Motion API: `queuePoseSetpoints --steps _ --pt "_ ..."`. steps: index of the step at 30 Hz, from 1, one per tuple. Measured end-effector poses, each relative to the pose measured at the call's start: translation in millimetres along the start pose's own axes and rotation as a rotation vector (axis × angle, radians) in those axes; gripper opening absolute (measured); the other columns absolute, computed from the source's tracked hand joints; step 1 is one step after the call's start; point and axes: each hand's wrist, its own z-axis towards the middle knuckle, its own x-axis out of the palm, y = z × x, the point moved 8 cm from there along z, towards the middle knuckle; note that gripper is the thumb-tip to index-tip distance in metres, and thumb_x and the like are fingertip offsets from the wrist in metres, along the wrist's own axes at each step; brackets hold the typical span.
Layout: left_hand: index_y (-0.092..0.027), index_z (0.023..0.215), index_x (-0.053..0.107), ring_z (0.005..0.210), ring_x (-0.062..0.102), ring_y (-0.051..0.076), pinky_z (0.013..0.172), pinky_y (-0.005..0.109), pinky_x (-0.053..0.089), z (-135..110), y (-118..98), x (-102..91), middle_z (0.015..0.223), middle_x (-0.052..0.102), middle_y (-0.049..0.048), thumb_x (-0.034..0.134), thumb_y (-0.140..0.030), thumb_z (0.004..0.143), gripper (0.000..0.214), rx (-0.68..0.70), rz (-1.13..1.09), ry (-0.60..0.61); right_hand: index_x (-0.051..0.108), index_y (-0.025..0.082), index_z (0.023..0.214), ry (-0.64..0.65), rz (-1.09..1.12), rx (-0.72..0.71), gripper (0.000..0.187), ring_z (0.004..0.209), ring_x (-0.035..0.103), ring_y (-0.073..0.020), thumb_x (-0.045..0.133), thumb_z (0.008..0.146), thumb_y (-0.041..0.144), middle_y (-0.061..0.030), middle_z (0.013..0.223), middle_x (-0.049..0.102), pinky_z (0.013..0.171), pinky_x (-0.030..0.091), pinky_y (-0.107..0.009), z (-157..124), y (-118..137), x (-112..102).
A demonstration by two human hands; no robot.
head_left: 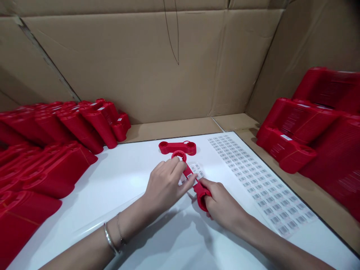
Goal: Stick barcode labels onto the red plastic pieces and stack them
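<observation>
A red plastic part with a ring at each end [188, 173] is held over the white table [118, 187] between both hands. My left hand [165, 183] pinches its middle, fingers pressed on a small white barcode label there. My right hand [221, 204] is closed round the near ring end. A second, identical red part [177, 147] lies flat just beyond. A few loose barcode labels [198, 170] lie under the held part.
A long sheet of barcode stickers [258, 183] lies along the table's right side. Stacks of red parts are piled at the left [50, 150] and on the right [315, 123]. Cardboard walls [157, 63] enclose the back and sides.
</observation>
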Motion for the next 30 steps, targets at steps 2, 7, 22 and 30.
queuePoseSetpoints --steps 2,7,22,30 --pt "-0.013 0.086 0.051 0.062 0.045 0.012 0.053 0.026 0.037 2.8 11.1 -5.7 0.080 0.050 0.0043 0.048 -0.031 0.087 0.018 -0.067 -0.021 -0.050 0.047 0.018 0.073 0.010 0.005 0.000 0.020 0.049 0.046 -0.0085 0.034 0.067 0.004 0.0008 0.062 0.053 0.049 0.033 -0.019 -1.4 1.7 0.7" --pt "-0.018 0.101 0.050 0.071 0.047 0.009 0.055 0.021 0.043 7.0 30.9 -12.2 0.099 0.044 0.0049 0.049 -0.023 0.088 0.014 -0.205 -0.365 -0.074 0.045 0.018 0.070 0.005 0.052 -0.003 0.019 0.048 0.044 -0.0080 0.034 0.065 0.004 0.0025 0.058 0.049 0.047 0.033 -0.018 0.3 0.5 -1.3" --pt "-0.016 0.075 0.050 0.058 0.043 0.010 0.056 0.024 0.035 4.1 23.8 2.7 0.065 0.048 -0.0011 0.041 -0.019 0.085 0.014 -0.254 -0.450 0.142 0.056 0.018 0.082 -0.135 0.256 0.051 0.032 0.047 0.045 -0.0108 0.032 0.062 0.008 0.0018 0.056 0.050 0.044 0.035 -0.021 9.8 -8.7 -31.6" --pt "-0.018 0.099 0.053 0.072 0.054 0.017 0.064 0.028 0.038 -0.5 44.9 14.7 0.083 0.059 0.0039 0.027 -0.038 0.093 0.033 -0.405 -0.301 0.276 0.056 0.018 0.079 -0.224 0.138 -0.016 0.031 0.048 0.045 -0.0109 0.032 0.061 0.010 0.0029 0.054 0.050 0.043 0.033 -0.020 13.9 -11.9 -58.6"
